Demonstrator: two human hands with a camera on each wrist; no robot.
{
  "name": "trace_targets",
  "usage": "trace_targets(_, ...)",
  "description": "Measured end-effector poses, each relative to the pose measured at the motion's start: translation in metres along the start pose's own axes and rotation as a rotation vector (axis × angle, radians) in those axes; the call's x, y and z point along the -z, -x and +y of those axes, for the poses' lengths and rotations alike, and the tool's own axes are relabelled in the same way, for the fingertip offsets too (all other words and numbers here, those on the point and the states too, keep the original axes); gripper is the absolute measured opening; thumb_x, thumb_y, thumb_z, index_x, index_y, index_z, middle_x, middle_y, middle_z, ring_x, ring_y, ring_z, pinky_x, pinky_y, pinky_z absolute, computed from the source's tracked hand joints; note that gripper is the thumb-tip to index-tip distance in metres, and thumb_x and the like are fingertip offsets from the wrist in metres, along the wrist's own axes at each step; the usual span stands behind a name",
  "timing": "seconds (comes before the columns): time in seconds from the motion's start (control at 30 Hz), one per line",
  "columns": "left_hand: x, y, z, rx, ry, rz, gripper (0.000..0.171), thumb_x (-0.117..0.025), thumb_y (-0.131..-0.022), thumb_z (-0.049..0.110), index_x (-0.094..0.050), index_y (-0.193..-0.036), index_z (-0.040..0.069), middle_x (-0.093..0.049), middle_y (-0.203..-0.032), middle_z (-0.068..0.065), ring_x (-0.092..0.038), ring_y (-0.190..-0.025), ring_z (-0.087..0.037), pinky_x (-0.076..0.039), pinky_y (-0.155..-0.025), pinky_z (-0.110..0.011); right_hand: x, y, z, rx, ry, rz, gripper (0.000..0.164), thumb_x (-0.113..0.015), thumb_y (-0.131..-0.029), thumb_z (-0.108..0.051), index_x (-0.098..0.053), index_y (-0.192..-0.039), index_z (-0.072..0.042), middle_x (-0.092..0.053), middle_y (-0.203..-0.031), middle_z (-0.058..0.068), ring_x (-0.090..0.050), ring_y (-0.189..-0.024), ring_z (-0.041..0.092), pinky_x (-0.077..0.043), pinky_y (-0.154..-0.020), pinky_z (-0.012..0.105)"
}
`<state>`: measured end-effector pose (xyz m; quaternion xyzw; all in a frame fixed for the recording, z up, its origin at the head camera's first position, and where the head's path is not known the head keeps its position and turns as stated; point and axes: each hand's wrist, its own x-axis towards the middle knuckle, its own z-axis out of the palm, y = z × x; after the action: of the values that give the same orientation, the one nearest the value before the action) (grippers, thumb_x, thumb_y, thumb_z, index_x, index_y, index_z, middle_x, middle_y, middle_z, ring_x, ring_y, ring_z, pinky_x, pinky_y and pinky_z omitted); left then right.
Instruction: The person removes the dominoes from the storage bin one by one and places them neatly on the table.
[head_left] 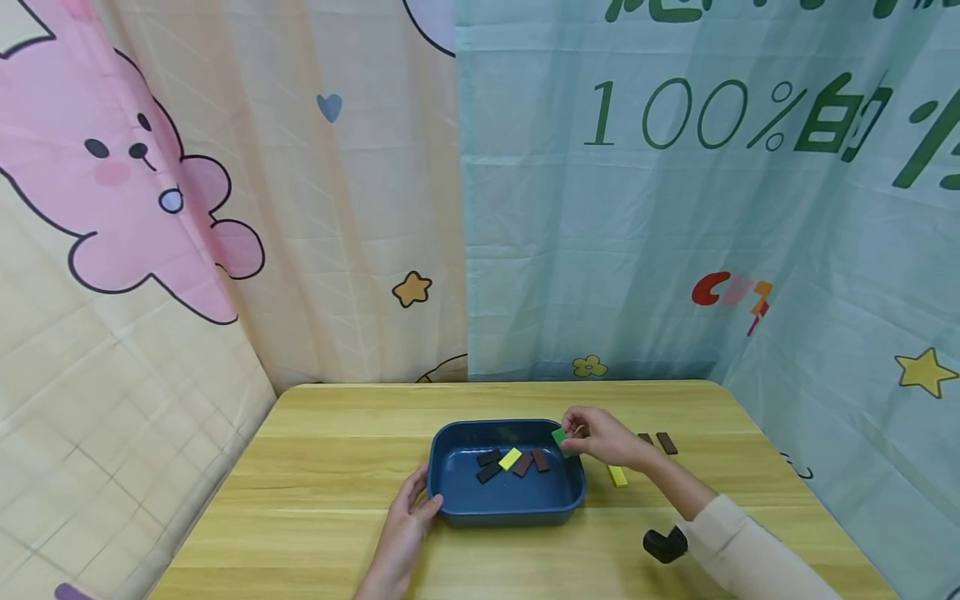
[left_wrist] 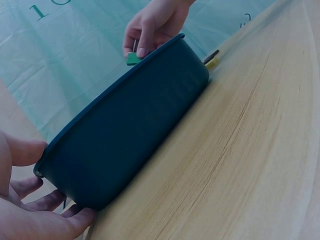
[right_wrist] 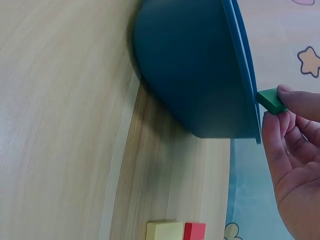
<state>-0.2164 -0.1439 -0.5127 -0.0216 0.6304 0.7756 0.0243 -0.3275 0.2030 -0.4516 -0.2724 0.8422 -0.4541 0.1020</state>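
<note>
A dark blue rectangular tub (head_left: pixel 504 517) stands on the wooden table. At its left end my left hand (head_left: pixel 407 521) grips it, the thumb near the rim and the fingers against the side, as the left wrist view shows. Above the tub's right rim, my right hand (head_left: pixel 603 437) pinches a small green block (right_wrist: pixel 271 101) between thumb and fingers. Inside the tub lie a yellow block (head_left: pixel 510 459), two black blocks (head_left: pixel 489 473) and two brown blocks (head_left: pixel 540 460), all flat rectangles.
Right of the tub, a yellow block (head_left: pixel 617 476) and two dark brown blocks (head_left: pixel 667 442) lie on the table (head_left: pixel 330 467). A reddish block (right_wrist: pixel 194 231) shows in the right wrist view. Printed curtains (head_left: pixel 360 208) hang behind the table. A black object (head_left: pixel 665 546) is by the right sleeve.
</note>
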Motion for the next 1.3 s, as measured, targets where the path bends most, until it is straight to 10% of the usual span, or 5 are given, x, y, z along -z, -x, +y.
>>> trace_targets(0.5, 0.001, 0.000, 0.000, 0.001, 0.005, 0.002, 0.063, -0.053, -0.104, 0.001, -0.024, -0.160, -0.005, -0.027, -0.160, -0.032, -0.032, -0.145, -0.046, -0.036, -0.116, -0.054, 0.013, 0.011, 0.016, -0.045, -0.046, 0.050, 0.015, -0.066, -0.101, -0.005, -0.055, -0.103, 0.004, -0.058, -0.091, 0.011, -0.065, -0.087, 0.038, -0.056, -0.077, 0.057)
trace_targets(1.3, 0.001, -0.001, 0.001, 0.023, 0.005, 0.006, 0.062, -0.053, -0.105, 0.002, -0.024, -0.160, -0.004, -0.025, -0.161, -0.032, -0.031, -0.145, -0.046, -0.033, -0.117, -0.056, 0.033, 0.046, 0.057, -0.110, -0.036, 0.160, 0.019, -0.071, -0.097, -0.004, -0.056, -0.102, 0.005, -0.054, -0.091, 0.009, -0.054, -0.082, 0.022, -0.052, -0.067, 0.029)
